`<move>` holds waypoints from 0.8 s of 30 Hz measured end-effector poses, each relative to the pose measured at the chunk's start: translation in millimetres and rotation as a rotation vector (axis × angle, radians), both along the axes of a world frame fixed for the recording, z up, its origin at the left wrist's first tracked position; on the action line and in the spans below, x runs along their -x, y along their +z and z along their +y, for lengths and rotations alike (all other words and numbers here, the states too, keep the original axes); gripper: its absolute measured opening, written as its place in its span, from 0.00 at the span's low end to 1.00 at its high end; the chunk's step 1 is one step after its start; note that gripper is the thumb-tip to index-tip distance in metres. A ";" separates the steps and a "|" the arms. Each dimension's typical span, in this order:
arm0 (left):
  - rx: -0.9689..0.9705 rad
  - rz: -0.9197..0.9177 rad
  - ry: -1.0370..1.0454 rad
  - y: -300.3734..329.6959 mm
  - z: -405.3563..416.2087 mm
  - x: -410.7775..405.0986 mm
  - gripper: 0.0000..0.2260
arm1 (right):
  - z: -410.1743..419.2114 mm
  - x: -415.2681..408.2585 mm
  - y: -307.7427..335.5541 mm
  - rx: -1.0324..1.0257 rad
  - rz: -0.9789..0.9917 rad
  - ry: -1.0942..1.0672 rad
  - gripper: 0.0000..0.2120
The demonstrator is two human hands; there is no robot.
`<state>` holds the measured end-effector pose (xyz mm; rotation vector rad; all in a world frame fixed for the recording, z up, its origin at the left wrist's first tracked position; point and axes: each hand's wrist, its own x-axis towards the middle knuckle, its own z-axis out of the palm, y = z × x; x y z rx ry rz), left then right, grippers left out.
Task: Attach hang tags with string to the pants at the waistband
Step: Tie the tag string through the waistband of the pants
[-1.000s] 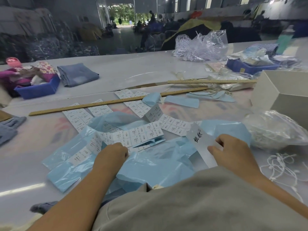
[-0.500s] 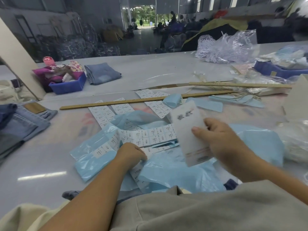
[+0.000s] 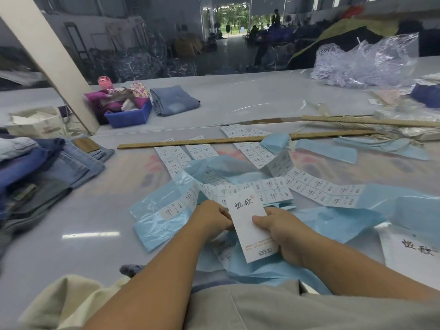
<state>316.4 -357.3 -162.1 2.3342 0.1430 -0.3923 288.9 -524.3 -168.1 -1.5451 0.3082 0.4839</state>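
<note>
The hang tag (image 3: 248,225) is held above the blue sheets (image 3: 321,225) on the desk (image 3: 95,210). The right hand (image 3: 281,232) grips its right edge and the left hand (image 3: 212,219) pinches its left edge.

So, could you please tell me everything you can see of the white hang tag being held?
The hang tag is a long white card, apparently paper, with dark brush-style characters and a small red mark near its top and fine print near its bottom. It tilts slightly, above blue plastic sheets. The right hand grips its right edge, thumb on its face; the left hand holds its left edge. No string shows.
</note>
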 end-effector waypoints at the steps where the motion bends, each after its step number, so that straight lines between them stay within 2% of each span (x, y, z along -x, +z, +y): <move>1: 0.014 0.016 0.014 0.9 0.8 -0.4 0.04 | 0.5 -0.1 -1.0 0.016 0.002 0.005 0.07; 5: 0.068 0.068 0.054 0.5 3.3 -0.1 0.08 | 1.2 4.4 -7.1 0.096 -0.003 0.017 0.07; 10: 0.096 0.068 0.104 6.3 5.4 1.2 0.06 | -1.5 7.0 -12.5 0.134 -0.017 0.020 0.06; 13: 0.203 -0.016 0.219 18.3 13.1 -3.4 0.06 | -0.4 7.5 -12.5 0.143 -0.004 0.016 0.06; 18: 0.316 -0.279 0.329 57.9 28.7 -13.6 0.05 | -1.8 9.0 -11.0 0.138 0.022 0.014 0.07; 21: 0.208 -0.465 0.268 72.3 18.0 -8.6 0.07 | -1.1 8.8 -10.7 0.058 0.050 -0.015 0.08; 24: -0.087 -0.610 -0.014 70.0 -12.9 8.6 0.06 | 0.3 9.0 -3.6 -0.122 0.113 -0.098 0.08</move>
